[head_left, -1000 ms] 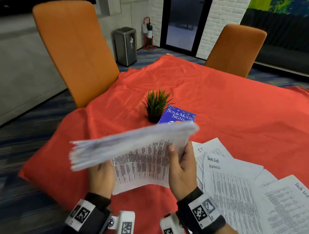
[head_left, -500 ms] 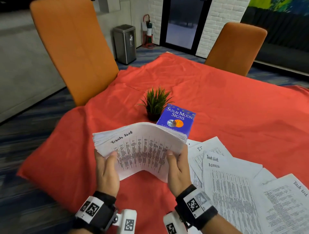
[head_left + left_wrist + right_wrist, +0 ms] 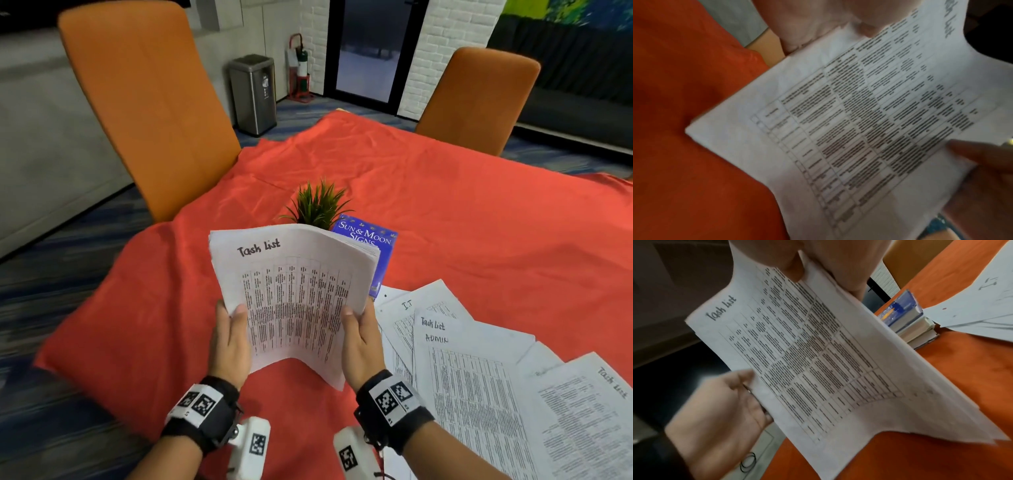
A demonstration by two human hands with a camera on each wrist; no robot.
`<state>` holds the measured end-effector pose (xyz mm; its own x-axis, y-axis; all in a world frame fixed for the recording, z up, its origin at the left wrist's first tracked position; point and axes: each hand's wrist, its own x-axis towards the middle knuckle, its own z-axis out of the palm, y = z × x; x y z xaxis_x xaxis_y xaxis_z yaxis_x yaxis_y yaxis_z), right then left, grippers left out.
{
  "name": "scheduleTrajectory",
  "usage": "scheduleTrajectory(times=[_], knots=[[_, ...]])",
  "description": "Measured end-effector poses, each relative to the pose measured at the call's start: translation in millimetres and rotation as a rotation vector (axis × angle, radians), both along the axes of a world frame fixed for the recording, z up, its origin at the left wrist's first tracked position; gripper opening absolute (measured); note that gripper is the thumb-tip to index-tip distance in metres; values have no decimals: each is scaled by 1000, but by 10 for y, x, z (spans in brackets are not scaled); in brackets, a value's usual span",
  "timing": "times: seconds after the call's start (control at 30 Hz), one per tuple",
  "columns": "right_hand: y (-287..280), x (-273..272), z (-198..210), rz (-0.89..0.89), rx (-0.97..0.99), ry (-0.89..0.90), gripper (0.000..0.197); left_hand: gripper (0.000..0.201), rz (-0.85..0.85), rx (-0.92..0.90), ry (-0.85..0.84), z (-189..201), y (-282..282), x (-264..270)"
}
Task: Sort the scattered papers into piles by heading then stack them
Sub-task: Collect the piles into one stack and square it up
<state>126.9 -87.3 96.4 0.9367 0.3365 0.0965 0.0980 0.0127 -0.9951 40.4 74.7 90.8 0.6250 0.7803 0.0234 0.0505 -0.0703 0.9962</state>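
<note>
I hold a thick stack of white papers point(image 3: 294, 294) upright above the red tablecloth point(image 3: 479, 222). Its top sheet is headed "Task List" over a printed table. My left hand point(image 3: 229, 335) grips the stack's left edge, thumb on the front. My right hand point(image 3: 359, 339) grips the right edge the same way. The wrist views show the stack point(image 3: 859, 129) point(image 3: 818, 361) bowed between the two thumbs. Loose sheets lie fanned at the right: one marked "I.T" point(image 3: 411, 305), one headed "Task List ADMIN" point(image 3: 462, 377), and another "Task List" sheet point(image 3: 589, 411).
A small potted plant point(image 3: 317, 205) and a blue book point(image 3: 373, 236) stand just behind the held stack. In the right wrist view the book point(image 3: 906, 321) tops a short pile. Orange chairs point(image 3: 147, 102) point(image 3: 479, 99) flank the table. A steel bin point(image 3: 253, 92) stands on the floor.
The stack was lying flat and blurred in motion; it has swung upright with the heading facing me. My left hand shifted from under the stack to its left edge.
</note>
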Motion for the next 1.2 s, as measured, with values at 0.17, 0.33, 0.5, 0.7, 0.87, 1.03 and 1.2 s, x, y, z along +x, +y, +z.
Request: scheduleTrajectory(times=[0.17, 0.33, 0.5, 0.7, 0.87, 1.03, 1.2], knots=[[-46, 9, 117, -14, -83, -6, 17, 11, -47, 153, 195, 100, 320, 34], [-150, -8, -438, 131, -491, 365, 29, 19, -325, 163, 729, -363, 573, 34], [-239, -35, -940, 83, -633, 681, 19, 19, -429, 226, 956, -772, 531, 99], [-251, 52, -910, -7, -582, 761, 22, 22, -342, 338, 1013, -936, 530, 201], [-281, 76, -1007, 84, -597, 688, 31, 22, -322, 350, 1012, -926, 546, 264], [-548, 48, -848, 148, -646, 588, 31, 26, -149, 435, 998, -759, 367, 311], [-1304, 253, -754, 7, -705, 510, 27, 12, -418, 370, 760, -478, -513, 660]])
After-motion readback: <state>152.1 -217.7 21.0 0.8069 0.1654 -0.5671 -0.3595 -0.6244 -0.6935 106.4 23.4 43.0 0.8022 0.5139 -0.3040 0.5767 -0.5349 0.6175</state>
